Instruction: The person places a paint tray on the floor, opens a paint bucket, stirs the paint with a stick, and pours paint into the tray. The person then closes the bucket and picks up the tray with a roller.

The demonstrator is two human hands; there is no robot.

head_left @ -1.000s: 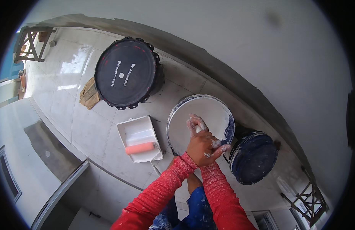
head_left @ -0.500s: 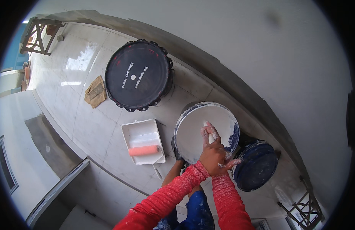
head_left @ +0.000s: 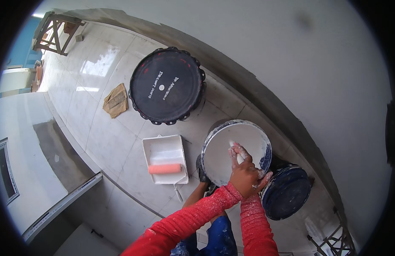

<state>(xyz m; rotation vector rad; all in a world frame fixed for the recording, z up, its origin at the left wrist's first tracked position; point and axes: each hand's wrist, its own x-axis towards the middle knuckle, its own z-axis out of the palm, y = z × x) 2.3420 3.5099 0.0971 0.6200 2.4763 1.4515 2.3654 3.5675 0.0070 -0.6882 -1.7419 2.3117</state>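
Over an open bucket of white paint (head_left: 217, 160), my left hand (head_left: 243, 178) is closed, its back toward me and its thumb pointing right. A narrow white stick-like thing (head_left: 240, 158), coated with paint, shows among the fingers; its lower end cannot be made out. My left wrist crosses over my right one. My right hand (head_left: 247, 157) lies mostly beneath the left, with paint-smeared fingers near the stick; its grip is largely hidden. Paint also spots my red sleeves. The bucket's dark rim is streaked white.
Left of the bucket, a white tray (head_left: 180, 141) holds a pink paint roller (head_left: 164, 169). Beyond stands a large drum with a black lid (head_left: 167, 102), beside a brown paper piece (head_left: 116, 101). A dark blue lidded bucket (head_left: 286, 192) stands right, near the wall (head_left: 317, 72).
The view has shifted, so the buckets and tray appear farther right. My hands stay crossed over the paint, and my left thumb lies closer to the other fingers.
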